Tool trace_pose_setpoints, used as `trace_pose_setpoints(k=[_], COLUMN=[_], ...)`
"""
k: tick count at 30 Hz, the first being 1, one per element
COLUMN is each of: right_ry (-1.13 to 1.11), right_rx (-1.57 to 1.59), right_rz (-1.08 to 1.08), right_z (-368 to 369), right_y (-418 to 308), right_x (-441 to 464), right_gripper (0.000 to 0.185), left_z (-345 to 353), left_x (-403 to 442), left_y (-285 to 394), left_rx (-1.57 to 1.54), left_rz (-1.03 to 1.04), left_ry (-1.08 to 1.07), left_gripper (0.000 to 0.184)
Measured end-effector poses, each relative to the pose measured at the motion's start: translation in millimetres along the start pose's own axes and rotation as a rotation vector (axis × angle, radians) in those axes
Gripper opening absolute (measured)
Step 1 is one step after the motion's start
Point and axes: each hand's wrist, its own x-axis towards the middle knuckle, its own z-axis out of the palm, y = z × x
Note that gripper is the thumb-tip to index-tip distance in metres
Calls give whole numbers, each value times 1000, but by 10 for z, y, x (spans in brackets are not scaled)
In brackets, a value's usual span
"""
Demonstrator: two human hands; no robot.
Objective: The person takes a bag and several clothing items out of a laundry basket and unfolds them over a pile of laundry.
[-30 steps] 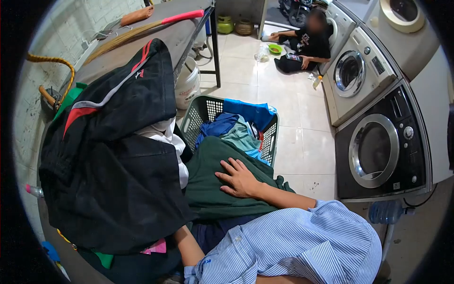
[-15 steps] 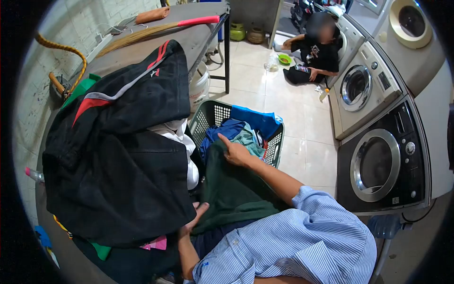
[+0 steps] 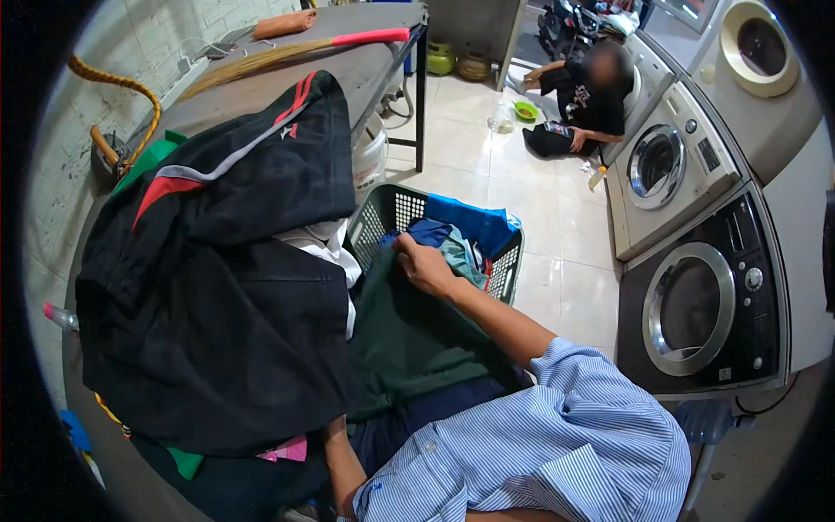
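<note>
A dark green garment point(image 3: 417, 339) is spread in front of me, over my lap and partly over the laundry basket point(image 3: 383, 204). My right hand point(image 3: 424, 263) is closed on its upper edge, above the basket. My left hand point(image 3: 337, 428) reaches under the black shorts point(image 3: 261, 331), near the green garment's lower left corner. Its fingers are hidden, so its grip does not show. The shorts have a red and grey stripe and lie on a pile of clothes, with white cloth point(image 3: 326, 248) showing beneath. Blue cloth point(image 3: 430, 231) and light green cloth point(image 3: 459, 254) lie inside the basket.
A table point(image 3: 370, 74) with a straw broom point(image 3: 278, 65) stands at the left. Washing machines point(image 3: 657, 165) and a black front-loader point(image 3: 691, 300) line the right side. A person point(image 3: 591, 96) sits on the floor at the back, near a green bowl point(image 3: 524, 110).
My right hand has shifted slightly left with the green garment's edge, which now spreads further left. My left hand's fingers, visible and spread before, have gone under the black shorts.
</note>
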Motion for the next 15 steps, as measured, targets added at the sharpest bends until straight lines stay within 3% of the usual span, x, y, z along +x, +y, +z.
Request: trace_pose_setpoints(k=[2, 5, 7, 9, 10, 12, 15], right_ry=[128, 90, 57, 36, 21, -2, -11], right_rx=[268, -10, -483, -465, -448, -413, -426], right_rz=[-74, -153, -237, -233, -225, -207, -203], right_z=[-29, 212, 424, 426, 423, 427, 402], right_y=[-141, -67, 77, 101, 117, 135, 128], right_x=[-127, -404, -596, -574, -565, -551, -564], right_gripper=[51, 52, 50, 49, 49, 48, 49], left_z=[21, 29, 36, 138, 161, 173, 115], left_x=[-29, -18, -45, -94, -133, -176, -135], left_y=[15, 28, 22, 79, 94, 119, 256], left_rx=[212, 533, 748, -29, -29, -11, 43], left_rz=[94, 238, 330, -92, -98, -294, -304], left_ry=[140, 371, 522, 189, 186, -232, -329], left_gripper=[45, 50, 53, 53, 53, 51, 52])
